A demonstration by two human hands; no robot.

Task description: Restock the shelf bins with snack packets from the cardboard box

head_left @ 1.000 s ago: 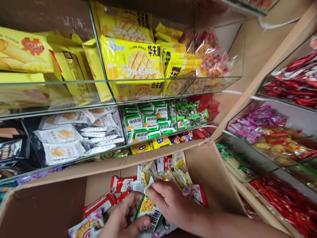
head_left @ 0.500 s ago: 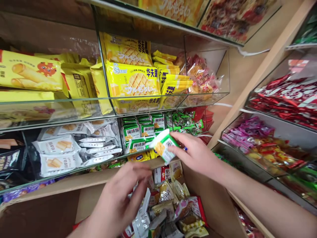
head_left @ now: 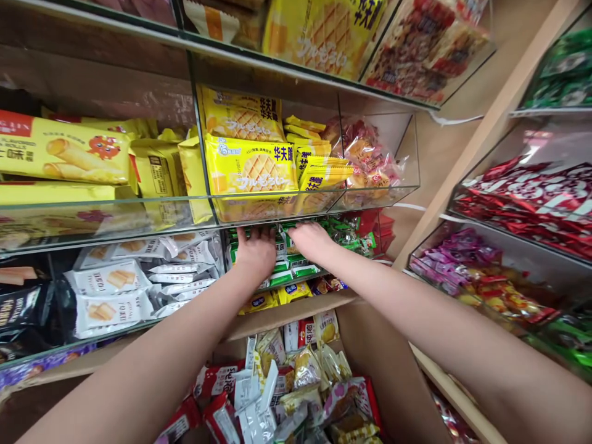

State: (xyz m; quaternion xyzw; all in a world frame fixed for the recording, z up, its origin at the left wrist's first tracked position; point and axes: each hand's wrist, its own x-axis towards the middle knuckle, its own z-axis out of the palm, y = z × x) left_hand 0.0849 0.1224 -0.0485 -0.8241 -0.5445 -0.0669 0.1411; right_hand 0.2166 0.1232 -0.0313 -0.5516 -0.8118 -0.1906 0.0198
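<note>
Both my hands reach into the glass bin of green-and-white snack packets (head_left: 282, 271) on the middle shelf. My left hand (head_left: 256, 253) lies on top of the packets, its fingers pointing into the bin under the shelf above. My right hand (head_left: 312, 242) rests beside it on the same packets, fingers also tucked under the glass. Whether either hand grips a packet is hidden. Below my arms stands an open cardboard box (head_left: 393, 376) holding several mixed snack packets (head_left: 296, 388).
Yellow waffle-biscuit packs (head_left: 252, 169) fill the glass bin above. White packets (head_left: 115, 280) lie in the bin to the left, green candies (head_left: 354, 231) to the right. A second shelf unit on the right holds red wrapped sweets (head_left: 546, 197) and purple sweets (head_left: 453, 259).
My right hand carried a green packet from the box up into the bin. My left hand rose from the box to the bin as well. The view tilted upward.
</note>
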